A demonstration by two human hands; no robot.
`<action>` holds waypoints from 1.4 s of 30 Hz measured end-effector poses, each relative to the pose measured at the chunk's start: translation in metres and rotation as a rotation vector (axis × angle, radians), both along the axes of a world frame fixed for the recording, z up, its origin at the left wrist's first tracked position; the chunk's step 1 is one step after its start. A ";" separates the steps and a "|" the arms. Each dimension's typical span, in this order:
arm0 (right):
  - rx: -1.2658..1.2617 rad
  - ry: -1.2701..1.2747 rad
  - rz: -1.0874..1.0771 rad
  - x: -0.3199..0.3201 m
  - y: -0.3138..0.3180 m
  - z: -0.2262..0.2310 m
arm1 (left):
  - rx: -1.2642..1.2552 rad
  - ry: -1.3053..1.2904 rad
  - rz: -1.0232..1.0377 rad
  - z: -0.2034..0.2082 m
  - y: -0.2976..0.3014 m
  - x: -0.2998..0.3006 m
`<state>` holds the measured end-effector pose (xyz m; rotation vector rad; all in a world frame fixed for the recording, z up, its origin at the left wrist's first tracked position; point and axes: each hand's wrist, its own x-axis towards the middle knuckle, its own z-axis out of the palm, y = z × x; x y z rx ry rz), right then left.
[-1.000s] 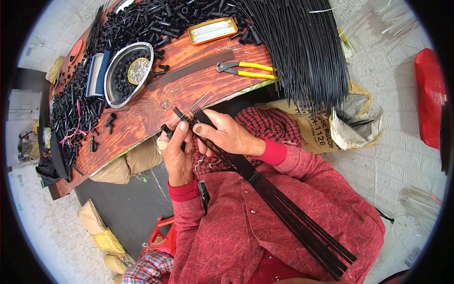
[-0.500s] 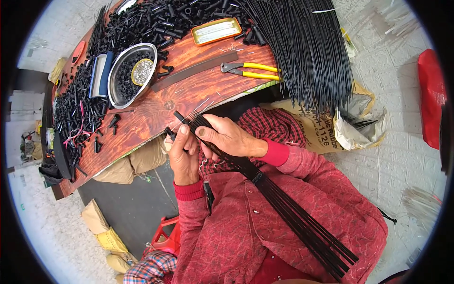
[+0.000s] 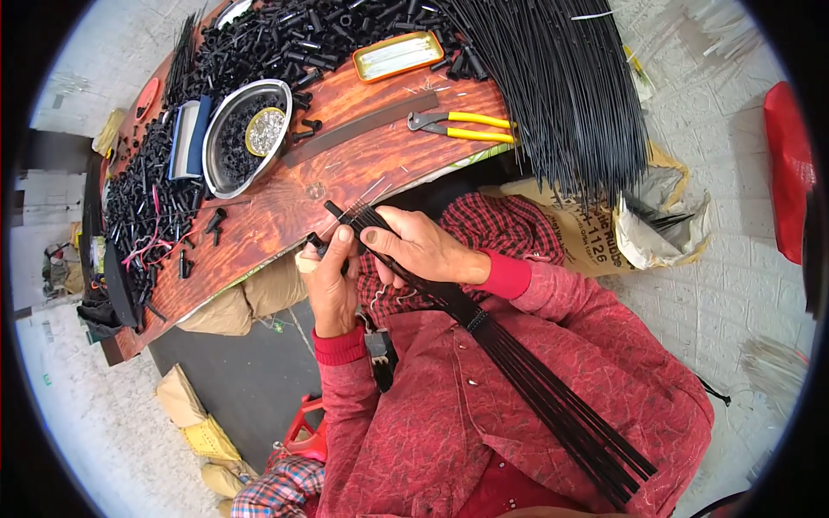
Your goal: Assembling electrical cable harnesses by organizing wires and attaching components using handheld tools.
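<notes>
A bundle of thin black rods (image 3: 553,397) slants across my lap, from my chest up to the table's near edge. My right hand (image 3: 423,248) is closed around its upper end, the thumb lying along the rods. Thin fine tips fan out past that thumb. My left hand (image 3: 332,281) is closed beside them, its thumb against one thicker black end (image 3: 333,210). A short black tubular piece (image 3: 316,243) sticks out between the left fingers. A pale wrap covers part of one left finger. What lies inside both grips is partly hidden.
On the reddish wooden table (image 3: 259,211) are yellow-handled pincers (image 3: 462,126), a metal bowl (image 3: 211,164) of small black parts, a shallow yellow-rimmed tin (image 3: 397,57) and heaped black tubes (image 3: 302,39). Long black rods (image 3: 570,104) overhang at right, above a paper sack (image 3: 596,233).
The whole view has shifted slightly. My left wrist has moved a little, its thumb staying by the rod ends. The right hand keeps its hold on the bundle.
</notes>
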<state>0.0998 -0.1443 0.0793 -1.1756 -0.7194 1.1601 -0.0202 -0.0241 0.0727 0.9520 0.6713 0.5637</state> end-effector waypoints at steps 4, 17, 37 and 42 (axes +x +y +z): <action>-0.020 -0.022 0.003 0.000 -0.001 0.004 | 0.090 0.033 0.019 0.005 0.002 0.000; 0.013 0.091 0.144 -0.003 0.001 0.005 | -0.224 -0.265 -0.017 -0.011 0.002 -0.013; 0.113 -0.365 -0.114 -0.004 0.002 0.008 | -0.072 -0.155 0.023 0.005 0.002 -0.002; 0.089 -0.364 -0.099 0.002 0.004 0.003 | -0.047 -0.105 0.042 0.009 0.000 0.005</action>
